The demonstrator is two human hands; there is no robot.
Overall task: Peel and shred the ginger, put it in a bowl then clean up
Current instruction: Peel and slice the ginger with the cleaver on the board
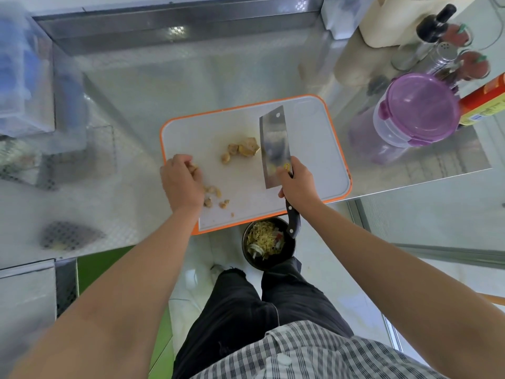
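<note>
A white cutting board (314,149) with an orange rim lies on the steel counter. Ginger chunks and peel (241,151) sit mid-board, and smaller scraps (216,198) lie near its front edge. My left hand (180,181) curls over some ginger scraps at the board's left side. My right hand (299,184) grips the black handle of a cleaver (274,149), whose blade lies over the board just right of the chunks. A dark bowl (269,243) of shredded ginger sits below the board's front edge, apparently on the floor.
A purple-lidded plastic container (410,116) stands right of the board, with bottles and shakers (437,36) behind it. A steel splash wall (177,26) runs along the back. A blurred blue object (24,77) sits at far left. My legs stand below the counter edge.
</note>
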